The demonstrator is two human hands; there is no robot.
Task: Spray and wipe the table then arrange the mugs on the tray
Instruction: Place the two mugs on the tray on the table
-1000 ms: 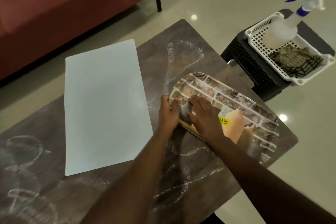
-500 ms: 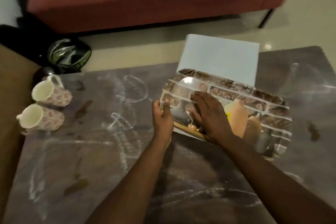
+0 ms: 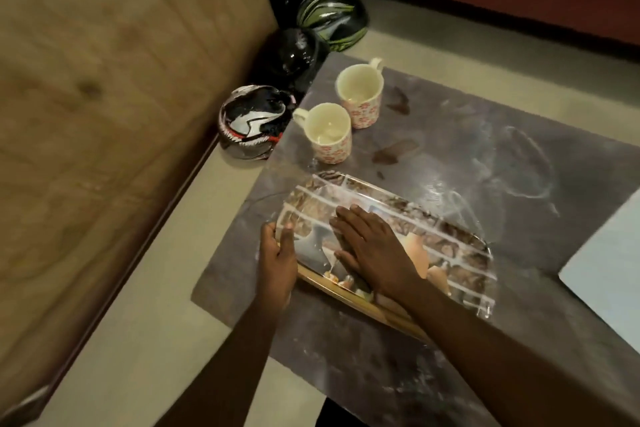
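Left hand [image 3: 277,255] grips the left rim of the oval, glossy tray printed with a brick-wall picture [image 3: 457,253], thumb over the edge. Right hand [image 3: 372,246] lies flat on the tray face, fingers straight, holding nothing. Tray sits near the left edge of the dark marble-patterned table [image 3: 450,149], streaked with drying wipe marks.

Judgement: tray is light, stiff and slick; best held at the rim.

Just beyond it, at the table's far-left corner, two cream floral ceramic mugs [image 3: 332,133] stand upright, side by side. Fragile; take by the handles. They are close to the edge, with open room to their right.
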